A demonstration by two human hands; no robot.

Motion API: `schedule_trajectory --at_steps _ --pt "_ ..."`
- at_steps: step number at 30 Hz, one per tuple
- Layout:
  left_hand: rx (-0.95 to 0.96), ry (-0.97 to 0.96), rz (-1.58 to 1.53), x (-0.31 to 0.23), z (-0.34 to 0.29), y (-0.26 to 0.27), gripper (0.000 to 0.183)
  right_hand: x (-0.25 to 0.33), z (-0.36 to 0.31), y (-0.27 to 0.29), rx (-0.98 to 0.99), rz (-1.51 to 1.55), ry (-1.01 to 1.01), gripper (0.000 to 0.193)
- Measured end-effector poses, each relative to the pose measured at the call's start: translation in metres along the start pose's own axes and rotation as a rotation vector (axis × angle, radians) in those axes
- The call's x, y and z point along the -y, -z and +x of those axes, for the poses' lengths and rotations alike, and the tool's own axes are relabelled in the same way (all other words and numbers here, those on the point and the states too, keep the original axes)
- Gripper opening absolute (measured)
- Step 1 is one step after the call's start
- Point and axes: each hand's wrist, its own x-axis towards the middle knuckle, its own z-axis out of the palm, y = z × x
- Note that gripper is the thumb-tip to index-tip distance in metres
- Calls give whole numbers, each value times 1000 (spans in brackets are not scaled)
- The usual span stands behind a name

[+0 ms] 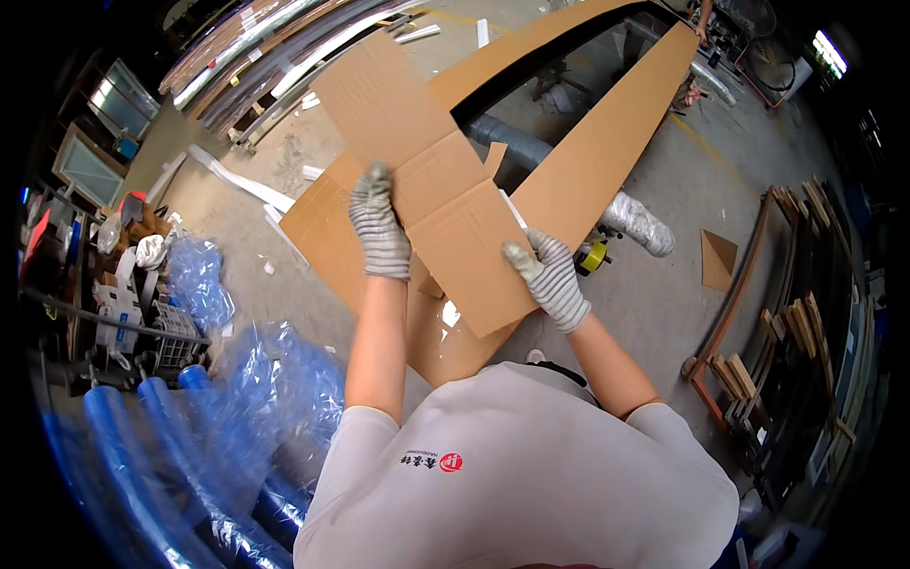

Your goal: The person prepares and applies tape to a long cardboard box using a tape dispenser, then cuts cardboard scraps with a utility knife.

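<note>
I hold a flat brown cardboard sheet [427, 161] with fold lines up in front of my chest. My left hand [379, 226], in a grey striped glove, lies against its left part with fingers spread upward. At the sheet's lower right edge my right hand [548, 273], gloved the same way, grips the cardboard. More brown cardboard [332, 237] lies under it, and a long cardboard strip [607, 133] runs away to the upper right.
Blue plastic-wrapped tubes [142, 455] and crumpled blue film [275, 379] lie at the lower left. Metal profiles [275, 57] are stacked at the top left, wooden frames [787, 322] at the right. A silver wrapped roll [640, 223], a yellow tape roll [593, 256] and a cardboard scrap [718, 259] rest on the concrete floor.
</note>
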Motion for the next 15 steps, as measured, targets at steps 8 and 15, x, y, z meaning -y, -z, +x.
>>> schedule_trajectory --at_steps 8,15 --pt "216 573 -329 13 -84 -40 39 1 12 -20 -192 612 -27 35" --pt "-152 510 -154 38 -76 -8 46 -33 48 -1 -848 207 332 27"
